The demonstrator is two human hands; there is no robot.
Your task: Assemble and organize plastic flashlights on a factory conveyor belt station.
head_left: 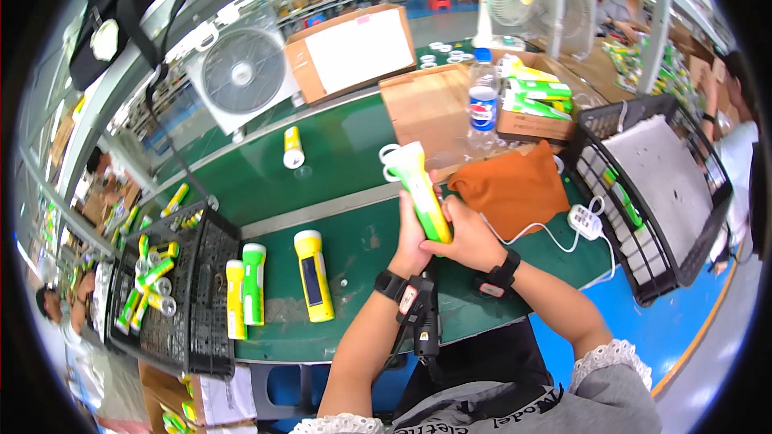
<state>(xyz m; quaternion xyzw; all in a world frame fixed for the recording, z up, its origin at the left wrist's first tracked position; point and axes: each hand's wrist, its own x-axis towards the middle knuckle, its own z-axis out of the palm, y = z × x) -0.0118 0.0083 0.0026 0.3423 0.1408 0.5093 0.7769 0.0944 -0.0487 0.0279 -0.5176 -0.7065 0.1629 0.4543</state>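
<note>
Both my hands are closed around one flashlight (416, 181) with a white head and a green and yellow body, held tilted over the green workbench. My left hand (412, 233) grips its left side. At the lower end, my right hand (473, 235) wraps around the body. Two white rings (391, 162) show beside the flashlight's head; whether they touch it I cannot tell. Left of my hands, a yellow flashlight with a dark panel (312, 277) stands near a green one (253, 283) and another yellow one (235, 299). Beneath my left wrist is a black handheld tool (426, 325).
A black crate (213, 305) with flashlights stands at left, another crate (643, 273) at right. An orange cloth (515, 189) and white power strip (585, 221) lie right of my hands. Beyond are a bottle (482, 100), a carton (531, 124) of flashlights and a single flashlight (293, 147).
</note>
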